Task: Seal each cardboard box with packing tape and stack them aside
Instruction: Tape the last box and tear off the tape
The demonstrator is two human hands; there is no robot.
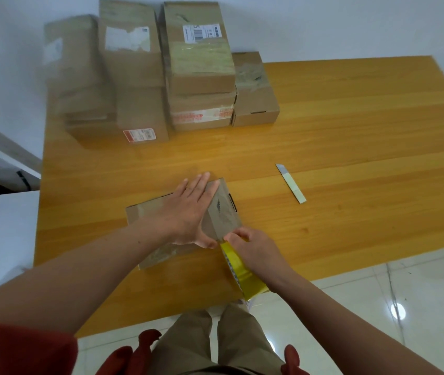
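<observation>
Wooden table (pixel 350 131): carries all items. Boxes stacked two high (pixel 199 50) occupy the far left corner, most showing tape or labels, well apart from the work in hand.

Cardboard box (pixel 225 215): lies flat near the table's front edge, directly ahead of the person. Its long axis runs left to right, turned slightly so the right end sits farther away. A slotted end face shows on the right.

Left hand (pixel 191 212): laid flat on the box top, fingers straight and together, pointing away and to the right, thumb at the near right corner. It presses and grips nothing.

Right hand (pixel 253 247): fingers curled round the yellow packing tape roll (pixel 242 272), which it holds just beside the left thumb at the box's near right corner, the roll hanging out past the near edge toward the person.

Cutter blade (pixel 290 183): loose on the table, right of the box and apart from it, nearer the right hand.

Assessment: the tape's free end appears to start at that corner. The run should go away from the person across the box's short width; the left hand lies over that path and would need to shift
</observation>
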